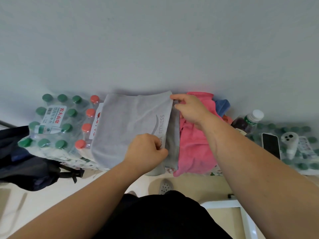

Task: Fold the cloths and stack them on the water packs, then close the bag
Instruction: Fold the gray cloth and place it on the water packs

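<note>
Head view. Both forearms reach forward, bare.

- Left hand (146, 149): knuckles up, fingers curled, pinching the near right edge of the light grey terry cloth (129, 121).
- Right hand (189, 109): reaches further out, thumb and fingers pinching the same cloth's far right corner.
- The grey cloth lies flat on top of the water packs, with a darker under-layer showing along its right side. It sits between the red-capped bottles (87, 126) and a crumpled pink fleecy cloth (193, 144). A blue cloth (221, 105) lies behind the pink one.

Writing: "FITNESS" in grey print on the cloth. Red "农夫山泉" on the label of the shrink-wrapped pack of green-capped water bottles (51, 121).

Counts: ten green caps visible in that pack, four red caps, three cloths.

- Far left: black fabric bag (25, 166).
- Right: white-cased phone (271, 147) and white-capped dark bottle (248, 121).
</note>
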